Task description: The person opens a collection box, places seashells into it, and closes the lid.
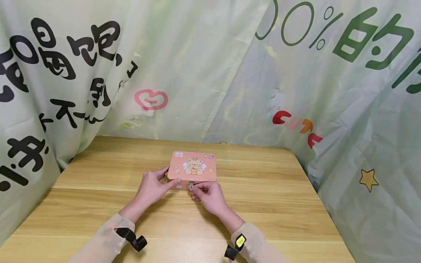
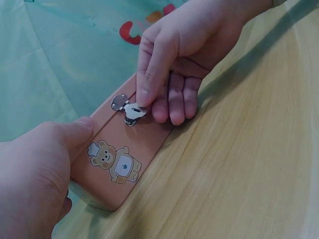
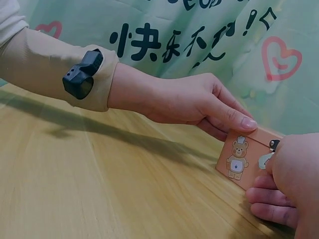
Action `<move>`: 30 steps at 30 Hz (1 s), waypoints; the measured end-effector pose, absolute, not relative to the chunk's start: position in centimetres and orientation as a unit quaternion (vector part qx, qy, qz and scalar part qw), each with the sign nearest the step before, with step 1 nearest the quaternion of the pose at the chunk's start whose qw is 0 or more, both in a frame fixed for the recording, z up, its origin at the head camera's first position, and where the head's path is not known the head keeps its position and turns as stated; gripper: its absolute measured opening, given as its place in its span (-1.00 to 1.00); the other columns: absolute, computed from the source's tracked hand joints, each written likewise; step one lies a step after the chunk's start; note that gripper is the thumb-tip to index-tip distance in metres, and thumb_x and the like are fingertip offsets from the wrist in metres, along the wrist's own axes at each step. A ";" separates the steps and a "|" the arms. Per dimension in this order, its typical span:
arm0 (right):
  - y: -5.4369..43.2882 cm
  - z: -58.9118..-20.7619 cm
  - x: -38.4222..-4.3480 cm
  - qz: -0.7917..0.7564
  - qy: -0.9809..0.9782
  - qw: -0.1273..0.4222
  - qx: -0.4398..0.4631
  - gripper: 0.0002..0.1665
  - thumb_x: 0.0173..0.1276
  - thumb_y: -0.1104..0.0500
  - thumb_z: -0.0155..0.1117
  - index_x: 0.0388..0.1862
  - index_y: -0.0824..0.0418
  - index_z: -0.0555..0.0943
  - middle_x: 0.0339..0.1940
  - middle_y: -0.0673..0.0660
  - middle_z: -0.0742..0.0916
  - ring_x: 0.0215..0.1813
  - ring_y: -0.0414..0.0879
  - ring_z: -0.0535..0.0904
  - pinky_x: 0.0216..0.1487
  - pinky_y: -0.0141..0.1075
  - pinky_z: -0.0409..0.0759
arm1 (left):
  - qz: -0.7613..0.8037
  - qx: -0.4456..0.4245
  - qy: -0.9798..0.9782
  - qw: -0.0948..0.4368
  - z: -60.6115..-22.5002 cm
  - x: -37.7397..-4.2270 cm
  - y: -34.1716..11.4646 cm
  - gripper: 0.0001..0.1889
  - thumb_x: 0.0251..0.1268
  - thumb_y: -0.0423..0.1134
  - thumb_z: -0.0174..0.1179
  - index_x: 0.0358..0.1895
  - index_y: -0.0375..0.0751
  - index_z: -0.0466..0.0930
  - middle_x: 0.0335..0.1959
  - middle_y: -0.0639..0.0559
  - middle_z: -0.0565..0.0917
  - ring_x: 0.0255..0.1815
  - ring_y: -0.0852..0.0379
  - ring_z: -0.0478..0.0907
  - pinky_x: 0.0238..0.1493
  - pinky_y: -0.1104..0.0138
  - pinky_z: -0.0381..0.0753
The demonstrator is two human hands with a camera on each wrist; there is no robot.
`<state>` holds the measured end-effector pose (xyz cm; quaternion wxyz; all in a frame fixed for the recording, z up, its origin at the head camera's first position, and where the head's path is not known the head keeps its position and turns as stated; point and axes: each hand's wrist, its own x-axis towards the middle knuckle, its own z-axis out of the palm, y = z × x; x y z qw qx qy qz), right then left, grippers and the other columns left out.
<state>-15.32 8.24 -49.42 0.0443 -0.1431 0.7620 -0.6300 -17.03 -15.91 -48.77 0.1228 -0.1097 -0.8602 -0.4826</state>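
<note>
A pink box [image 1: 210, 171] with a winged bear on its lid stands on the wooden table, its lid down. My left hand [image 1: 152, 188] holds the box at its left end, the thumb along the front lid edge and the fingers round the side. On the front face, next to a printed chef bear [image 2: 115, 162], is a metal latch [image 2: 134, 110]. My right hand [image 1: 211, 197] pinches the latch's flap between thumb and index finger, its other fingers curled beneath. In the left wrist view, the flap tilts out from the front face.
The wooden table [image 1: 279, 204] extends around the box on all sides. Printed curtains [image 1: 184, 73] hang behind the table and along both sides. Black wrist cameras [image 1: 131, 238] are strapped over both beige sleeves.
</note>
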 end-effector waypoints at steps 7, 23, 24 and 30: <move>8.2 -49.6 -15.3 -0.609 0.779 0.013 -0.147 -0.85 0.52 0.44 0.29 -0.24 0.49 0.76 -0.40 0.28 0.80 -0.36 0.12 0.78 -0.27 -0.23 0.78 | -0.480 -0.106 -0.861 0.126 -48.8 -16.9 -15.8 -0.19 0.15 0.10 0.62 0.38 -0.30 0.59 0.26 -0.25 0.62 0.15 -0.27 0.67 0.01 0.02 0.73; 8.7 -49.3 -14.7 -0.611 0.787 -0.036 -0.083 -0.89 0.45 0.36 0.42 -0.28 0.39 0.82 -0.45 0.22 0.81 -0.43 0.06 0.78 -0.38 -0.26 0.76 | -0.486 -0.099 -0.859 0.124 -48.2 -16.7 -15.5 -0.17 0.17 0.18 0.58 0.37 -0.33 0.61 0.29 -0.32 0.59 0.19 -0.34 0.63 -0.01 -0.02 0.73; 8.8 -49.1 -14.5 -0.610 0.787 -0.041 -0.080 -0.89 0.45 0.36 0.43 -0.27 0.38 0.83 -0.45 0.22 0.81 -0.43 0.08 0.78 -0.38 -0.25 0.76 | -0.484 -0.100 -0.860 0.128 -48.1 -16.7 -15.5 -0.17 0.17 0.17 0.58 0.37 -0.34 0.61 0.29 -0.34 0.57 0.20 -0.36 0.61 -0.06 0.00 0.75; 10.0 -48.1 -14.0 -0.616 0.777 -0.099 -0.085 -0.91 0.43 0.37 0.44 -0.28 0.37 0.83 -0.48 0.18 0.81 -0.46 0.22 0.76 -0.49 -0.22 0.73 | -0.466 -0.102 -0.866 0.150 -47.0 -16.5 -15.2 -0.17 0.30 0.17 0.49 0.43 -0.37 0.53 0.24 -0.47 0.58 -0.06 -0.34 0.75 -0.69 0.24 0.51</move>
